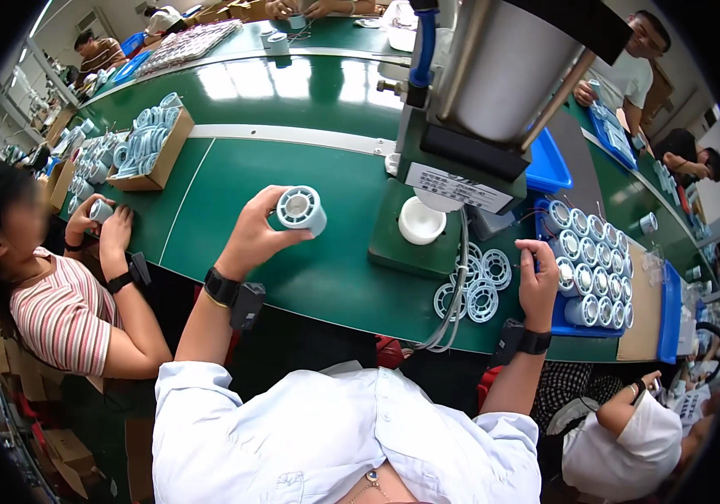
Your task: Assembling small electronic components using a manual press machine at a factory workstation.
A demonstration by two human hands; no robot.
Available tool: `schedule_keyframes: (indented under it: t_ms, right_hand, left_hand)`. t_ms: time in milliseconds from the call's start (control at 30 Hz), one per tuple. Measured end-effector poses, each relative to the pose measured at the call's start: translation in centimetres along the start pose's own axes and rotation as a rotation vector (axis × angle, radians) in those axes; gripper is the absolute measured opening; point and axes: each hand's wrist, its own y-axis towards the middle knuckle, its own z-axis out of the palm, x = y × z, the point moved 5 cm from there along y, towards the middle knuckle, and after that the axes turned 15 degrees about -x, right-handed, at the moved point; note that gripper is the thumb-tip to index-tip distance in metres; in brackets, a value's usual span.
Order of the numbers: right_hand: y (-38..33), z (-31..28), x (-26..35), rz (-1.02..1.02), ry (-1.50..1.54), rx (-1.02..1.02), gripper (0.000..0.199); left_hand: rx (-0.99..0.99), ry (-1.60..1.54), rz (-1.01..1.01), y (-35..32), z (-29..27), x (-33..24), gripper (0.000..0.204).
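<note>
My left hand [251,235] is closed round a light-blue cylindrical part [296,210], lifted above the green bench, its slotted ring face tilted up toward me. My right hand [537,281] has its fingers curled together between the loose light-blue rings [483,300] and a blue tray [588,331] of similar parts. Whatever those fingers may hold is hidden. Between my hands stands a bench press [482,76] with a metal cylinder. Under it, a white round seat [421,221] sits on a green block [406,254].
Grey cables [459,286] hang in front of the press. A cardboard box [177,144] of light-blue rings stands at the far left. On my left a person in a striped shirt [66,315] holds a similar part. Blue bins [551,160] stand behind the press; other people work around.
</note>
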Motion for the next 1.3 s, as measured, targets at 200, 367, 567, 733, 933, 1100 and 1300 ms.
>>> schedule_keyframes:
  t_ms: [200,367,567,733,933,1100,1300]
  right_hand:
    - [-0.2,-0.4,0.1,-0.101,0.034,-0.052,0.011]
    - [-0.1,-0.4,0.5,-0.120,0.058,-0.083,0.011]
    - [1.3,2.4,2.6,-0.203,-0.007,0.087,0.015]
    - [0.6,5.4,2.7,-0.344,-0.253,0.223,0.022]
    - [0.4,5.9,3.2,-0.402,-0.323,0.244,0.024]
    - [2.0,6.8,7.2,-0.285,-0.124,0.295,0.035]
    - [2.6,10.5,9.9,-0.211,0.114,0.355,0.055]
  left_hand:
    - [-0.027,-0.118,0.312,2.0,10.3,-6.8,0.057]
    - [0.098,0.199,0.274,2.9,13.3,-7.9,0.058]
    - [0.219,0.062,0.201,3.2,13.9,-7.2,0.063]
    - [0.233,-0.079,0.373,4.2,11.8,-3.8,0.057]
    - [0.097,0.473,0.317,4.7,8.0,3.0,0.050]
    - [0.108,0.682,0.404,4.1,9.5,3.7,0.053]
    - [0.131,0.665,0.414,4.9,8.5,6.2,0.054]
